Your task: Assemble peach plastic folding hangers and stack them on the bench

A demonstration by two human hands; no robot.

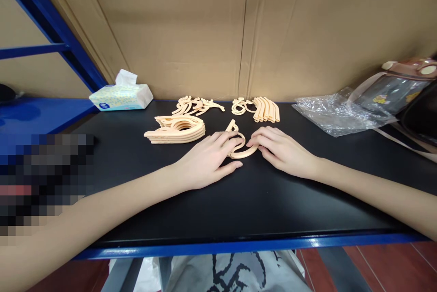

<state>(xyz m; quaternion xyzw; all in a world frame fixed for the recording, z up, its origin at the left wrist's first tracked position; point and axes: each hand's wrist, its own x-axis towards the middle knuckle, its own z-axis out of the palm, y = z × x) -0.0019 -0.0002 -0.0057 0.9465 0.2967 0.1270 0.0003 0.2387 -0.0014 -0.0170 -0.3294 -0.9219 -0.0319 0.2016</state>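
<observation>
A curved beige plastic piece [244, 152] lies on the black tabletop [218, 210] between my hands. My left hand [211, 155] rests over its left side, fingers on the piece and thumb apart from them. The bent fingers of my right hand [282, 151] close on its right end. Left of my left hand sits a stack of similar beige pieces [177, 135]. Behind are a loose pile of beige parts [196, 106], a few curled parts [239, 106] and a row of curved beige bars [266, 110].
A tissue pack [122, 97] stands at the back left. Crumpled clear plastic [337, 112] and a transparent bottle [389, 91] with a strap are at the right. Brown cardboard [191, 32] rises behind the table. The left edge holds a blurred, pixelated area.
</observation>
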